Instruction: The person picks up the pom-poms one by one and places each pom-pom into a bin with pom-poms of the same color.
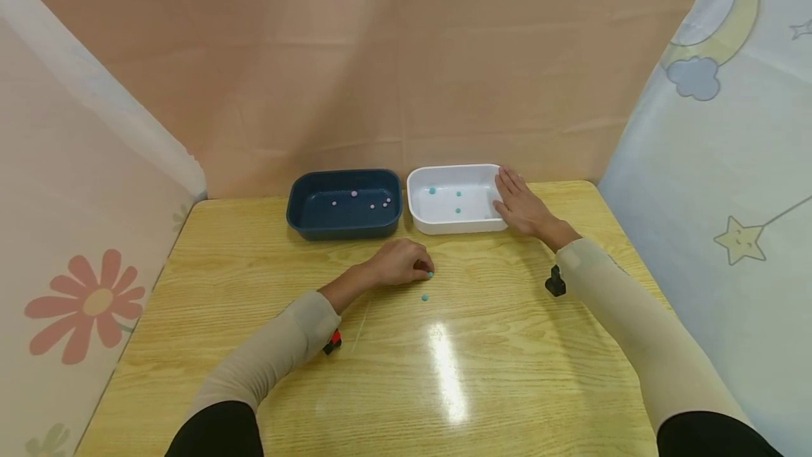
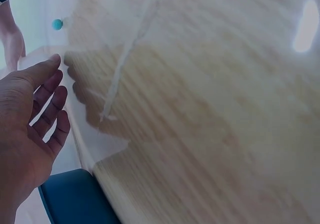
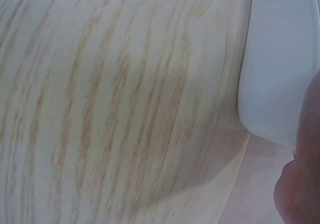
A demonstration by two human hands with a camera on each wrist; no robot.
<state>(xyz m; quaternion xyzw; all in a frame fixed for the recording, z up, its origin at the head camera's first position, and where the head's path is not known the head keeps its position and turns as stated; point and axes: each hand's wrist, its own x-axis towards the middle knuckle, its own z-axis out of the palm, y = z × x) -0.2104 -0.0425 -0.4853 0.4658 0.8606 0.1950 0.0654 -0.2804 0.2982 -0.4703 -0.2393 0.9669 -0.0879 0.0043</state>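
My left hand [image 1: 401, 262] is low over the table with thumb and fingertips brought together at a small teal ball [image 1: 431, 274], which they appear to pinch. In the left wrist view its fingers are bent and the thumb hides the pinch. A second teal ball [image 1: 424, 297] lies on the table just nearer to me. My right hand [image 1: 523, 206] rests with straight fingers on the right end of the white tray [image 1: 459, 228]. Several teal balls [image 1: 458, 194] lie inside that tray. Left of it stands a dark blue tray [image 1: 342, 233] with several small pink balls [image 1: 354, 194].
The trays stand side by side at the back edge of the wooden table [image 1: 507, 358], against a tan backdrop [image 1: 406, 55]. Patterned cloths [image 1: 710, 161] hang at both sides. Black camera pieces [image 1: 555, 282] stick out below both wrists.
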